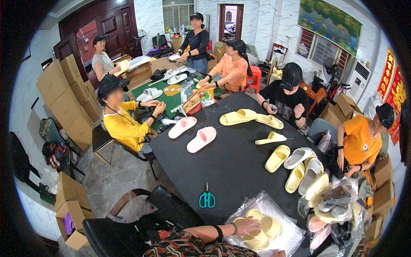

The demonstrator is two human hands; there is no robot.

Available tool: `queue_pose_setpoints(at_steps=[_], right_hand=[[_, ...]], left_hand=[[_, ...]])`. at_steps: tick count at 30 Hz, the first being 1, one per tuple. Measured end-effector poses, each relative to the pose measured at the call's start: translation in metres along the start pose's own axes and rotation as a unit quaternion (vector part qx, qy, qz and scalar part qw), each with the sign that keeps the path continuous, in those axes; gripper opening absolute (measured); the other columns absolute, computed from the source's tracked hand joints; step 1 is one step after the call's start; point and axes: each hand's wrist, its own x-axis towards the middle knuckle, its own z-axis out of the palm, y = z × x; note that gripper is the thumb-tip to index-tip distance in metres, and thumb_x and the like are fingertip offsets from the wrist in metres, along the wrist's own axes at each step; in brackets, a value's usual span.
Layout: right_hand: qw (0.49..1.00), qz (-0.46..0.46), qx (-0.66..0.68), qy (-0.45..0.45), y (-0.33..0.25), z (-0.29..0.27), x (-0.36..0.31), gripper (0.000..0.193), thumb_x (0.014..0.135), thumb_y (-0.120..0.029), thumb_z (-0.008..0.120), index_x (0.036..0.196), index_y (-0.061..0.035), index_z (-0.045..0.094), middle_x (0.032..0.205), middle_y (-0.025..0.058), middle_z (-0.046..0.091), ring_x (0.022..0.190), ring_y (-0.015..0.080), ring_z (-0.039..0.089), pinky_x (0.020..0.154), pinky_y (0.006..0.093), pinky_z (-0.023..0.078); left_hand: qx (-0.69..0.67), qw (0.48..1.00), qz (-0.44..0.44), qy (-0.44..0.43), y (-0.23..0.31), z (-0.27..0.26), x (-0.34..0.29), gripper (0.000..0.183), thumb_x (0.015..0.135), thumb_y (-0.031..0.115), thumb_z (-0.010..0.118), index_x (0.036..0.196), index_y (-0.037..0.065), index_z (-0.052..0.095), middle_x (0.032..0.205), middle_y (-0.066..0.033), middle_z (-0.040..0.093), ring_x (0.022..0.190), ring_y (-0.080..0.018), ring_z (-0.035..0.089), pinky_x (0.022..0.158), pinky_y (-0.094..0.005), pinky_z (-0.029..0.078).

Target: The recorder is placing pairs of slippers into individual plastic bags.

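Pale yellow slippers lie in a clear plastic bag at the table's near edge. My left hand, with a bracelet and a black band on its arm, rests flat over the bagged slippers, fingers stretched out. Only a sliver of my right hand shows at the lower edge, beside the bag's near side; its fingers are mostly hidden. Scissors with teal handles lie left of the bag, points facing away from me.
Loose yellow slippers and grey ones line the black table's right side. Two pink slippers sit farther off. Bagged slippers pile up at right. Several people work around the tables; a black chair stands left.
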Motion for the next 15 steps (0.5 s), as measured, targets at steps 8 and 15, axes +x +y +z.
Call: queue_pose_setpoints(at_steps=[8,15], right_hand=[[0.999,0.043,-0.022,-0.014,-0.034,-0.021,-0.009,0.038,0.086,-0.033,0.054,0.089,0.0039,0.060,0.081,0.0222,0.063,0.076,0.0355,0.059,0.067,0.0441,0.046],[0.998,0.051,-0.012,-0.039,-0.036,-0.023,-0.005,0.039,0.086,-0.034,0.054,0.091,0.0040,0.060,0.084,0.0251,0.063,0.080,0.0385,0.058,0.070,0.0467,0.046]], left_hand=[[-0.003,0.999,0.009,0.031,-0.001,0.002,0.000,0.064,0.087,0.031,0.056,0.143,0.014,0.032,0.146,-0.0091,0.034,0.141,-0.0276,0.022,0.113,-0.0538,0.013],[0.003,0.999,0.007,0.034,-0.001,0.006,0.004,0.062,0.086,0.032,0.056,0.142,0.014,0.035,0.144,-0.0091,0.036,0.139,-0.0282,0.025,0.111,-0.0569,0.016]])
